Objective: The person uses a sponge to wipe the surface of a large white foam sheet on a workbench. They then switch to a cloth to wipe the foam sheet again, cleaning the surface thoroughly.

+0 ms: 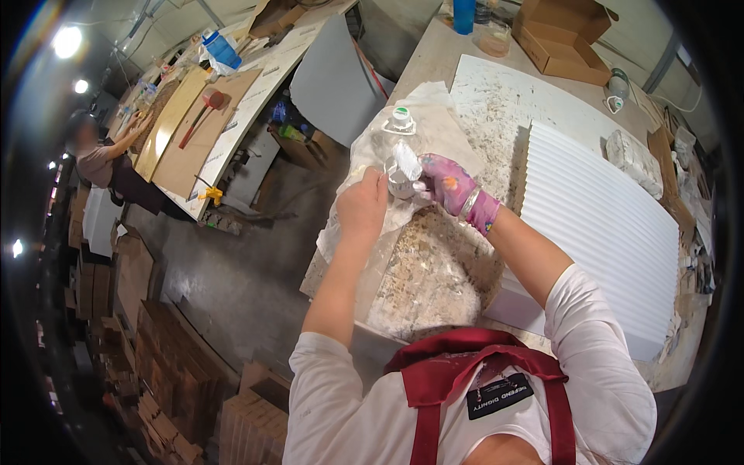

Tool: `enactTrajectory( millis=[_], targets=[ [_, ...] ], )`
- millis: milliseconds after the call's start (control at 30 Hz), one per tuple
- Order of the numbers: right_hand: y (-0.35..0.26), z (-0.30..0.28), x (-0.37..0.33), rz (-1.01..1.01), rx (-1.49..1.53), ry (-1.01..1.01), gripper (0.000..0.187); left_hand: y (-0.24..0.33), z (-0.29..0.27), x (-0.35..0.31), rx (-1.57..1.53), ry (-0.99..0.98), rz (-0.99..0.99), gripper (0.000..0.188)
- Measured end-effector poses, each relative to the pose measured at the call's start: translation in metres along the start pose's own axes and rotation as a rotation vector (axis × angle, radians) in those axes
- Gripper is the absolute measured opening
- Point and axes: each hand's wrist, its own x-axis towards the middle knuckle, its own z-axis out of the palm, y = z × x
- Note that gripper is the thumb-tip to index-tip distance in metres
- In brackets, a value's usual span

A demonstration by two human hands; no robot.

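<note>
My right hand [453, 186], in a pink flowered glove with a band at the wrist, closes around the side of a small clear and white container [400, 184]. A white crumpled piece [406, 160] sits at its top; whether that is cloth or paper I cannot tell. My bare left hand [361, 208] is at the container's left side with its fingers pinched together. What they pinch is too small to make out. Just beyond stands a white bottle with a green cap [401, 116], on a whitish crumpled sheet [434, 105] spread over the table corner.
To the right lies a stack of white ridged sheets [597, 232] on the stained worktable [496, 93]. An open cardboard box [562, 43] and a blue cup [463, 17] are at the back. Across the aisle, a person [108, 159] works at another table with a red mallet [203, 116].
</note>
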Motion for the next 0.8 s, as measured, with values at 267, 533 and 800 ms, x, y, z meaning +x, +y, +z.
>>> enactTrajectory(
  millis=[267, 533, 800],
  targets=[
    [0.002, -0.014, -0.005, -0.234, -0.714, 0.051, 0.022, -0.009, -0.004, 0.012, -0.058, -0.099, -0.131, 0.018],
    [-0.009, 0.013, 0.007, -0.649, -1.345, 0.229, 0.031, 0.003, -0.005, 0.006, -0.262, -0.16, -0.157, 0.018],
    [-0.015, 0.008, 0.008, -0.578, -1.162, 0.132, 0.026, -0.019, -0.005, 0.0, -0.022, -0.054, -0.014, 0.018]
  ],
)
